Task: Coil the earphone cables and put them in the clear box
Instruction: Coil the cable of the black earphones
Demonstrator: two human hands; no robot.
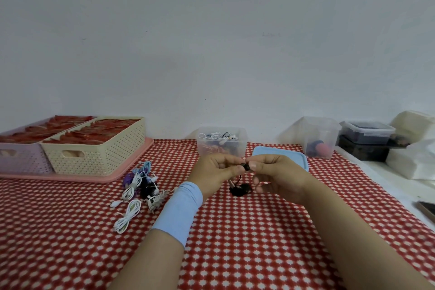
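A: Where is the black earphone cable (240,189)?
B: Between both hands; left hand (213,169) and right hand (275,176) pinch its earbud end with curled fingers; the rest hangs to a bundle on the red-and-white patterned tablecloth (235,242).
A: And the clear plastic box (222,146)?
B: Just behind the hands, lidless, holding earphones; a blue plastic lid (280,154) lies beside it.

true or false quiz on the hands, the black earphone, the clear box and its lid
1. The left hand and right hand both pinch the black earphone. True.
2. The clear box behind the hands has its lid on. False: it is open, and the blue lid lies beside it.
3. That clear box is empty. False: cables already lie in it.
4. Loose white earphones lie left of the hands. True.
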